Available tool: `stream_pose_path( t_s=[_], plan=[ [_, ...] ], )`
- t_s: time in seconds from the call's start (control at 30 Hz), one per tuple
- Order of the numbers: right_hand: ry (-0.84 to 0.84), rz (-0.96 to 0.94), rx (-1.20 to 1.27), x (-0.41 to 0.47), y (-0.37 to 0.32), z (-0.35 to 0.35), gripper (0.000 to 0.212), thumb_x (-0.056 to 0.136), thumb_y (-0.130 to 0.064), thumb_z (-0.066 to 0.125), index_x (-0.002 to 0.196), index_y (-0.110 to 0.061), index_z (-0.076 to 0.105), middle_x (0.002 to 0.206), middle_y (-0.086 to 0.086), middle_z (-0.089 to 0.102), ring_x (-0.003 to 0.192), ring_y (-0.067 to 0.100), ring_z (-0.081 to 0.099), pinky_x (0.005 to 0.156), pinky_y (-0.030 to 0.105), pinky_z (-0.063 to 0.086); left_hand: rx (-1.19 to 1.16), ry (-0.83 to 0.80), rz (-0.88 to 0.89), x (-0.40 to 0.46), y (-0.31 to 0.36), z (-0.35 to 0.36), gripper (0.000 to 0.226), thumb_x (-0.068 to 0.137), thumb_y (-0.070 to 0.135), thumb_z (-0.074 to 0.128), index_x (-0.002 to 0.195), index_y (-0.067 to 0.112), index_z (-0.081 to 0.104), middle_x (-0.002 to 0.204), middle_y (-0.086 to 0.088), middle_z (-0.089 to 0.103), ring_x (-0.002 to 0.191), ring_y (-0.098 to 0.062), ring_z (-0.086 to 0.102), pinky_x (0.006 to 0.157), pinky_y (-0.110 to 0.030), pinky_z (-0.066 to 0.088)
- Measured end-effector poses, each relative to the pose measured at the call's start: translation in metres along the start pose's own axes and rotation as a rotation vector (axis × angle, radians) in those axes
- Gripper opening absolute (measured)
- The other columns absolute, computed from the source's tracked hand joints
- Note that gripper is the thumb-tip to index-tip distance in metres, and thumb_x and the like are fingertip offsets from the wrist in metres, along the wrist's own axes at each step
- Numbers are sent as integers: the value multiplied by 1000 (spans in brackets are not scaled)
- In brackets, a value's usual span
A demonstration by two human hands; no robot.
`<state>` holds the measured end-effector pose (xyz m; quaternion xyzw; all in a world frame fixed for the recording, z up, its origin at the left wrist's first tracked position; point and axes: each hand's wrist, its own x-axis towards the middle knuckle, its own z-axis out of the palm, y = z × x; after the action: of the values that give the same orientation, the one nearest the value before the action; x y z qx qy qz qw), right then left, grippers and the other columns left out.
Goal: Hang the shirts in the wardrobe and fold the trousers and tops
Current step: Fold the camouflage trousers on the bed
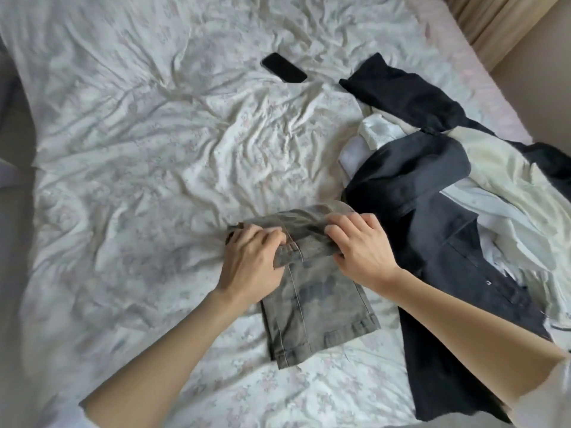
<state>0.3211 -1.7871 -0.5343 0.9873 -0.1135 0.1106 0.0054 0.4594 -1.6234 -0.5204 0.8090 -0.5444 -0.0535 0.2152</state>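
Both hands' (251,264) (360,245) fingertips hidden, gripping grey trousers (321,307) fold

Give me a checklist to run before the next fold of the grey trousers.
1. Both hands hold the folded end: left hand and right hand grip it: ok.
2. Grey trousers lie flat on the bed sheet: ok.
3. Edges lined up: cannot tell.
4. Pile of clothes kept apart from the trousers: not ok, it touches them.
5. Phone out of the way: ok.
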Motion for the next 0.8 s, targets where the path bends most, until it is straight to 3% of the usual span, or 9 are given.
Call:
stream_pose_path(
  t_s=[0.17,0.27,0.33,0.4,0.47,0.53,0.67,0.8],
  plan=[
    [-199,49,53,-103,-25,5,57,43,-10,76,94,-13,52,111,2,66,92,24,62,75,35,34,-42,-228,140,-72,40,24,35,55,35,75,80,12,65,97,-1,69,83,-24,62,75,-32,34],
    [-371,146,77,-152,-47,15,58,41,-18,83,95,-15,61,115,1,66,97,24,64,80,39,43,65,-580,178,-99,51,45,49,72,57,59,102,18,62,121,1,58,116,-21,45,102,-42,32],
    [-476,207,72,-179,-64,22,52,43,-26,83,92,-17,69,115,-1,66,101,22,65,85,42,51,95,-721,170,-111,52,65,54,86,57,42,125,21,50,145,0,35,138,-17,19,116,-46,3],
    [-453,281,142,-192,-78,28,40,51,-25,74,90,-20,70,112,-2,66,103,22,64,93,48,45,120,-662,154,-108,47,78,50,93,45,38,137,21,41,153,-2,23,144,-19,9,114,-47,-8],
    [-312,412,246,-188,-89,36,35,65,-18,54,97,-15,68,114,2,64,109,27,60,98,54,41,170,-542,135,-92,42,89,49,94,33,45,140,17,41,153,-6,28,143,-28,17,113,-54,3],
    [-233,563,252,-165,-98,44,44,76,-19,42,114,-12,63,125,8,59,120,30,53,100,60,36,187,-438,66,-73,34,103,52,96,32,42,145,19,30,155,-6,21,143,-33,14,113,-56,6],
    [-250,842,204,-119,-106,79,53,86,-27,34,138,-19,44,145,9,41,135,29,35,104,64,18,196,-371,-74,-43,13,142,53,99,41,21,147,25,5,157,0,11,145,-27,7,114,-56,7],
    [-325,893,129,-132,-105,118,53,90,-38,31,141,-29,37,148,2,36,137,33,30,103,67,19,289,-345,-28,-54,5,170,55,93,44,19,144,25,12,154,-4,25,142,-31,20,110,-61,11]
  ],
)
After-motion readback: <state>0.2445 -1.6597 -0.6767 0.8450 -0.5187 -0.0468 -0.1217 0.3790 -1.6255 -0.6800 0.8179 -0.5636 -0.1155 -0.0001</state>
